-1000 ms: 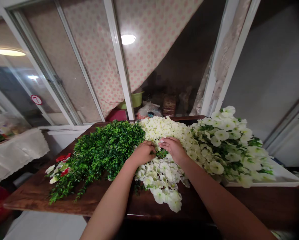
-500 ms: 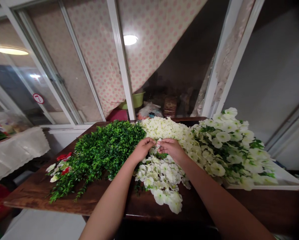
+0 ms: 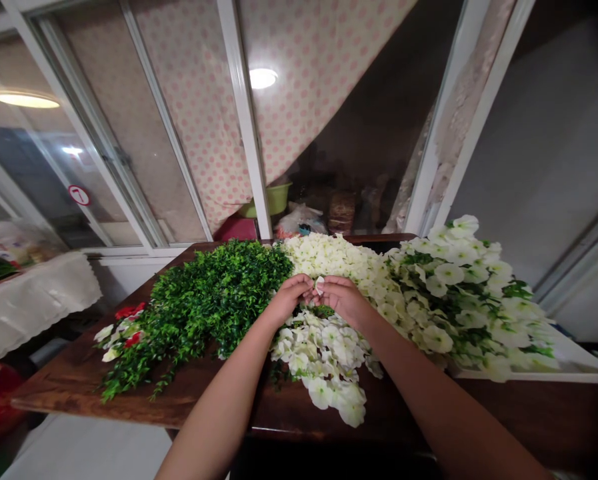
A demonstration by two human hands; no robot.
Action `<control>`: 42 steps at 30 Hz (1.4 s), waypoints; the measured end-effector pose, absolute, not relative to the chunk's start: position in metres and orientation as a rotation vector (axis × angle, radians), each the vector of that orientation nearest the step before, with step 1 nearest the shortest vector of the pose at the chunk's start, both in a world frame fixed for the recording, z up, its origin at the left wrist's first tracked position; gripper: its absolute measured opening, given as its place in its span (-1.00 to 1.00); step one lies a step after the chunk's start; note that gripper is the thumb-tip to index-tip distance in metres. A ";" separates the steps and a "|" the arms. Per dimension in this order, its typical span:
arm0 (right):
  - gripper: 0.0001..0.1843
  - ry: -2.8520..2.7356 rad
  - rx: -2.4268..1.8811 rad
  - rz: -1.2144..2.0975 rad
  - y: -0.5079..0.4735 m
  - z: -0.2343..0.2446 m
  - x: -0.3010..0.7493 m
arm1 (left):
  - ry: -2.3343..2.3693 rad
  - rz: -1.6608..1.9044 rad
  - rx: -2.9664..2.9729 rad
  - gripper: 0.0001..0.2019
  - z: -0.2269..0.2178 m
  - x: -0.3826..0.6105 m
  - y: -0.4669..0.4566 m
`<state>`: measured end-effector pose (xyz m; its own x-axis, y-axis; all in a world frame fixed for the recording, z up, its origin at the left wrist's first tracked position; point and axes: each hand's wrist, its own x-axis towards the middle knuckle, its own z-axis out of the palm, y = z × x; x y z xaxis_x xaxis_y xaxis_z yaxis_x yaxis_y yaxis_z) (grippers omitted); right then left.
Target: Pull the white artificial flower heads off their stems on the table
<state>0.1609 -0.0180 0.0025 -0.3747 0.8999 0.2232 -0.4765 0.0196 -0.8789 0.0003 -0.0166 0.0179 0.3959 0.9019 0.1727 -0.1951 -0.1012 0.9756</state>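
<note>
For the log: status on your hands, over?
Left hand, right hand together; small white artificial blossom between them; white blossom heap below; green leafy garland alongside.

A small white artificial blossom [image 3: 319, 285], folded and upright, is held between the left hand [image 3: 291, 298] and the right hand [image 3: 343, 298]. Directly below both hands lies a strand of white artificial flowers [image 3: 323, 360], its blooms overlapping, extending flat toward the person.

The left hand [image 3: 291, 300] and right hand [image 3: 343, 299] moved closer together, nearly meeting above the white flowers [image 3: 323, 360], and a small white petal [image 3: 319, 285] appeared between them, raised at their fingertips.
</note>
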 end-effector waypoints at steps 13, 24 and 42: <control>-0.84 -1.168 -0.450 1.613 -0.019 0.002 0.158 | 0.620 1.093 1.342 -0.78 0.015 0.003 -0.019; -0.87 -1.188 -0.435 1.603 -0.021 0.004 0.158 | 0.594 1.097 1.354 -0.76 0.014 0.005 -0.020; -0.83 -1.152 -0.470 1.568 -0.024 0.001 0.152 | 0.594 1.110 1.349 -0.71 0.014 0.006 -0.021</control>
